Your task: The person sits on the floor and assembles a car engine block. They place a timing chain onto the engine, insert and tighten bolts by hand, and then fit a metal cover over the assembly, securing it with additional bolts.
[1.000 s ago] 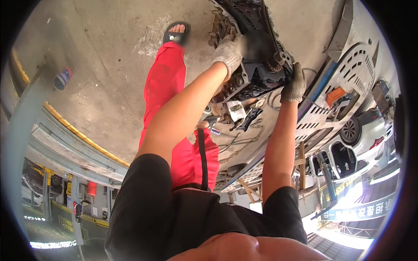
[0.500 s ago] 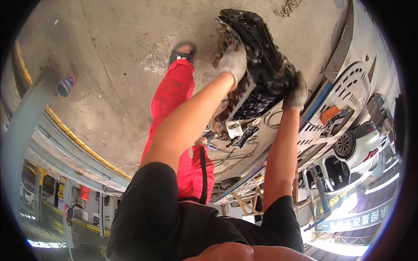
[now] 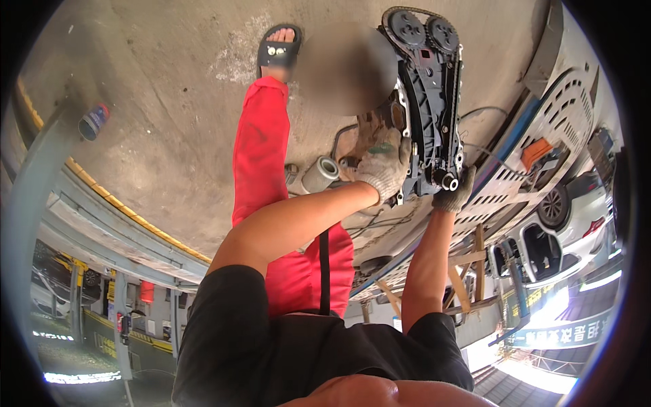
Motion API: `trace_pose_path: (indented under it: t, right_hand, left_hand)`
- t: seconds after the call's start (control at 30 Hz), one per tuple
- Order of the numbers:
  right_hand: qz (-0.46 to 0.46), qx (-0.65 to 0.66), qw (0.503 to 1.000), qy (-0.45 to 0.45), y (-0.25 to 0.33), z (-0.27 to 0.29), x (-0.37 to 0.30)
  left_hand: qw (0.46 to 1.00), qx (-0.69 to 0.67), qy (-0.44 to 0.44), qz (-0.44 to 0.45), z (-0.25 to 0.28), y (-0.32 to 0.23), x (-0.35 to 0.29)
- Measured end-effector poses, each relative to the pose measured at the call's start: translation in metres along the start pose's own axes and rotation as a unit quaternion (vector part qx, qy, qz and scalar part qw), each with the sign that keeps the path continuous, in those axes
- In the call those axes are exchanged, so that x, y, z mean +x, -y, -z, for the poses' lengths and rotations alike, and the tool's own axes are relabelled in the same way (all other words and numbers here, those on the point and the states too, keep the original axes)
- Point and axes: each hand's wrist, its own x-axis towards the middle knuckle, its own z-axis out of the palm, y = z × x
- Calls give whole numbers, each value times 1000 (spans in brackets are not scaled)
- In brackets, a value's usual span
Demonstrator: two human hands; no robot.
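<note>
A black car engine stands ahead of me and to the right, with its timing chain side turned up toward me. Two round sprockets sit at its far end, with a chain around them. My left hand, in a dirty whitish work glove, grips the engine's left edge near the close end. At the near right corner, my gloved right hand is closed on the engine; its fingers are partly hidden behind the metal. A pale cylindrical part lies on the floor left of my left hand.
A blue-edged perforated metal ramp runs along the right, with an orange block on it. A can stands by a grey post at left. My sandalled foot is left of the engine. A blurred patch hides floor beside it.
The engine has turned in my hands from a slanted pose, so its chain side and sprockets now face me. Both hands have come nearer, and my left hand has moved down its side.
</note>
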Motion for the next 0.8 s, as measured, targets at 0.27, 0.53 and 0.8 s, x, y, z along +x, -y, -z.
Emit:
trace_pose_path:
  t: [0.27, 0.53, 0.8]
  right_hand:
    - [-135, 161, 977, 23, -126, 149, 15]
    - [-75, 156, 978, -119, -172, 142, 22]
    - [-34, -36, 960, -276, -202, 167, 36]
  left_hand:
    - [961, 246, 26, -125, -145, 132, -61]
    - [884, 362, 296, -9, -93, 126, -33]
    - [824, 561, 18, 77, 93, 111, 194]
